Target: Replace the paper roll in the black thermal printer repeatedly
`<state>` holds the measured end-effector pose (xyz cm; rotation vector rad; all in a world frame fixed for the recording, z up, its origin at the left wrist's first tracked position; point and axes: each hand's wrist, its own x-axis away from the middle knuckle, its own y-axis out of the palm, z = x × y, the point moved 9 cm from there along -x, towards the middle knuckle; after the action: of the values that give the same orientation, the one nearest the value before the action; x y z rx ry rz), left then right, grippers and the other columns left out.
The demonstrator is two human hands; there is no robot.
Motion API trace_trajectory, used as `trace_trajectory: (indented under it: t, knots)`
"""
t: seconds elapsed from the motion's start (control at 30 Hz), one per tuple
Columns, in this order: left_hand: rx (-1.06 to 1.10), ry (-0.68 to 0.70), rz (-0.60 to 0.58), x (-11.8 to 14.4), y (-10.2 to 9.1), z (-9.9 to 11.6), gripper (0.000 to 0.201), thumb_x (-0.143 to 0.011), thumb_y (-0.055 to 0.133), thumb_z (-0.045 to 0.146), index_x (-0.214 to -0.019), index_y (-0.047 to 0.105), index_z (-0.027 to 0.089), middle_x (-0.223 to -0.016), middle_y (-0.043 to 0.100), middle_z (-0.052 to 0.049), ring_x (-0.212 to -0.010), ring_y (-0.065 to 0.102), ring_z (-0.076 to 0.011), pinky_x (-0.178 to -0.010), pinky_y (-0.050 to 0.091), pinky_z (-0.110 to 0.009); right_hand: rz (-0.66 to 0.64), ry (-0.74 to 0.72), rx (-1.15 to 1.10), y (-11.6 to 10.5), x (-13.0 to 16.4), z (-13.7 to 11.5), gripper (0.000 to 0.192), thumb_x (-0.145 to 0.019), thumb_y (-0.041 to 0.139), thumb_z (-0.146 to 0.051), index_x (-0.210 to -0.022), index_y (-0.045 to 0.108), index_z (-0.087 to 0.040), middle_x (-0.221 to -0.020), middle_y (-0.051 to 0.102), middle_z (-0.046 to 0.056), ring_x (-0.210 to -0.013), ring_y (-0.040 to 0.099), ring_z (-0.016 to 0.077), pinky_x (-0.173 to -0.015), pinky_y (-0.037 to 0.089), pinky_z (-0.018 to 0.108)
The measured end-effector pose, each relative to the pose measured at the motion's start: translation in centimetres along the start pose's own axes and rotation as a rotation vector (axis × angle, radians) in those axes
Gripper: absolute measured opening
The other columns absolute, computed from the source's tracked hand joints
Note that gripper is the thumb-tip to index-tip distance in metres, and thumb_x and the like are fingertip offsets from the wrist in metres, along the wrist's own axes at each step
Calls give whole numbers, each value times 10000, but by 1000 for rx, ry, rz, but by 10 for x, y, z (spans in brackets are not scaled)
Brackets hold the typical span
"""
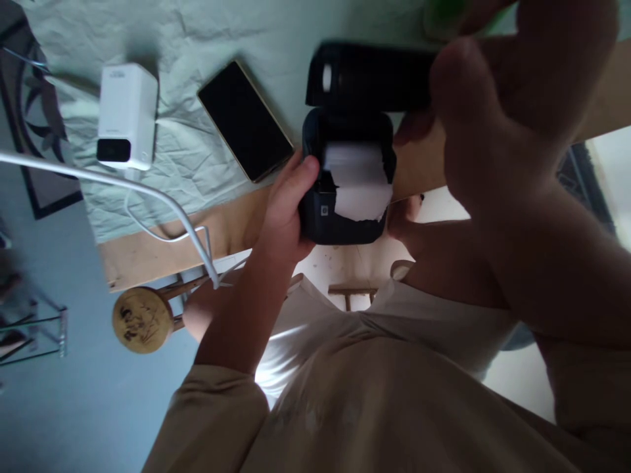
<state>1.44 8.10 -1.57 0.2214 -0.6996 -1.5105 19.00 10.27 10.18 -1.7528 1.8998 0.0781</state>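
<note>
My left hand [290,203] is closed around the left side of a small black receipt printer [345,231], thumb on its edge. The printer stands open toward me. A white paper roll [357,177] lies in its bay, with a ragged torn edge at the loose end. Right above it, a flat black cover [374,79] with a small white patch is gripped at its right end by my right hand [488,118]. Whether the cover is joined to the printer I cannot tell. The right fingers are partly hidden and blurred.
A dark-screened smartphone [246,121] and a white power bank [127,115] lie on the wrinkled pale green cloth [182,39]. A white cable [162,197] crosses the table's wooden edge [231,226]. A round stool [142,320] stands at lower left. Something green [444,16] sits at the top right.
</note>
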Motion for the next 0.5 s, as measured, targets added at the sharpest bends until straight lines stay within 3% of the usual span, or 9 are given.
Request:
trace_trajectory:
  t: [0.07, 0.13, 0.23, 0.33, 0.4, 0.5]
  knots:
    - [3, 13, 26, 0, -8, -2, 316, -1019, 577, 480, -1035, 756, 220, -1041, 788, -32, -1363, 673, -274, -1055, 617, -354, 66, -23, -60, -3, -3, 0, 114, -976, 572, -358, -983, 508, -264, -980, 615, -5, -777, 687, 116, -683, 576, 303]
    - [20, 16, 0, -1, -9, -3, 292, -1006, 617, 467, -1047, 760, 217, -1024, 792, -31, -1296, 710, -259, -1046, 618, -339, 73, -39, 3, -5, -4, 4, 164, -974, 597, -375, -893, 501, -268, -936, 622, 4, -811, 692, 139, -722, 581, 325]
    - [37, -12, -102, 0, 2, -4, 214, -956, 708, 414, -1048, 760, 227, -962, 789, -15, -1200, 750, -242, -1018, 627, -328, -120, -135, 251, 10, 0, 0, 216, -968, 644, -448, -875, 630, -254, -983, 712, 5, -751, 635, 154, -752, 565, 377]
    - [34, -1, -152, 2, 12, 1, 173, -944, 734, 357, -1074, 759, 246, -962, 784, 0, -1149, 761, -222, -972, 638, -308, -370, -147, 546, 32, 13, 2, 182, -939, 654, -431, -1041, 727, -300, -1076, 762, 6, -822, 671, 228, -756, 529, 423]
    - [26, 4, -165, 3, 16, 4, 163, -950, 722, 333, -1085, 759, 249, -970, 780, -1, -1127, 762, -212, -937, 638, -287, -424, -114, 636, 36, 18, 5, 222, -930, 648, -457, -1082, 737, -322, -1092, 760, 25, -861, 669, 263, -715, 488, 415]
    - [-21, 0, -175, 5, 17, 5, 139, -954, 709, 341, -1045, 757, 247, -955, 775, -11, -1126, 759, -222, -853, 631, -268, -439, -80, 606, 38, 18, 11, 246, -894, 680, -489, -1088, 721, -342, -895, 706, 38, -699, 547, 211, -631, 409, 367]
